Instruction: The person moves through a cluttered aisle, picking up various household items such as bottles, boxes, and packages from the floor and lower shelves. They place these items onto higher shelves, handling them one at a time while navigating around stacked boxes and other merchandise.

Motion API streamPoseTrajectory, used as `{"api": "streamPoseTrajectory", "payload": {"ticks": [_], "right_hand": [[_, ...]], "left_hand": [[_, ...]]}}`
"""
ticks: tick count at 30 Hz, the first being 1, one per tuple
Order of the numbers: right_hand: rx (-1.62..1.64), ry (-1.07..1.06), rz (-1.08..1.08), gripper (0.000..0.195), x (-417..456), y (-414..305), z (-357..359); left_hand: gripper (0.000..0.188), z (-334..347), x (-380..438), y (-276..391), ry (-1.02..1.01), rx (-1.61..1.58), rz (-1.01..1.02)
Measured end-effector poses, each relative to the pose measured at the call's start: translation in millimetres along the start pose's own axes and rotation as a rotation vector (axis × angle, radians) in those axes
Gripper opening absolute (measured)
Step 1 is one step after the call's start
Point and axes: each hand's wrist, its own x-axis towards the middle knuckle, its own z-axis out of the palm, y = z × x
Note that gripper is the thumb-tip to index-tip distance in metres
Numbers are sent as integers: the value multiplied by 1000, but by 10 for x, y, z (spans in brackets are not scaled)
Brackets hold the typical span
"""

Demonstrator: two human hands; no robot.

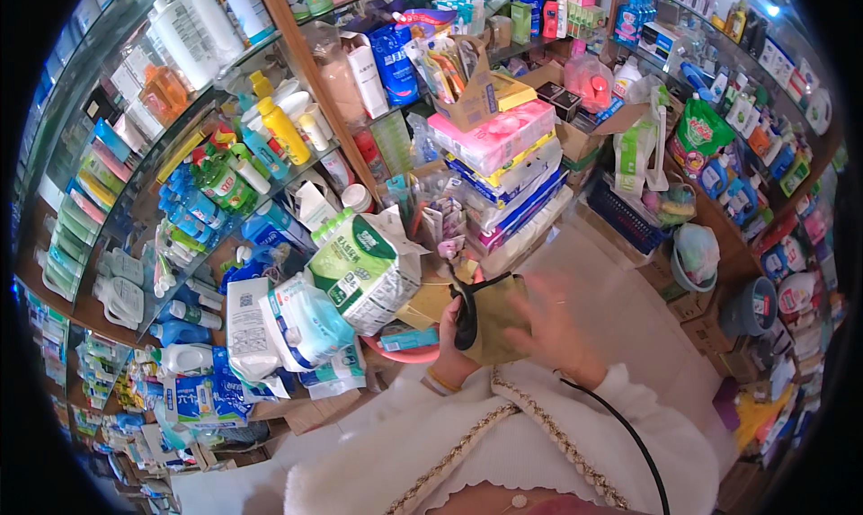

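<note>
In front of my body my left hand (450, 345) grips a dark, strap-like object (466, 323), whose exact kind I cannot tell. An olive-brown cloth or sheet (500, 319) with a black top edge hangs beside it, between my two hands. My right hand (554, 323) is blurred, with its fingers spread at the right edge of that olive piece; whether they touch it is unclear. Behind my left hand lies yellowish cardboard (425, 305). A teal box (408, 340) rests in a pink-red basin (404, 357) just left of my left wrist.
A green and white plastic pack (364, 265) and a wipes pack (303, 323) are piled at the left. Stacked tissue packs (492, 134) stand ahead. A dark blue basket (623, 211) and a grey bucket (750, 307) are at the right. Glass shelves of bottles surround me.
</note>
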Motion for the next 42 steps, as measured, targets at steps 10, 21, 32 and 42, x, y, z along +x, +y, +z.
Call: {"api": "streamPoseTrajectory", "payload": {"ticks": [10, 21, 32, 42], "right_hand": [[326, -23, 476, 35, -313, 1734, -107], [625, -77, 682, 37, 708, 3212, -354], [956, -78, 579, 46, 2569, 4956, 372], [1013, -685, 559, 44, 3999, 5434, 1299]], "left_hand": [[44, 98, 816, 393, 209, 110, 432], [56, 345, 2191, 1434, 303, 1454, 852], [58, 707, 3588, 1820, 720, 1997, 823], [65, 731, 3928, 1661, 1478, 2261, 761]]}}
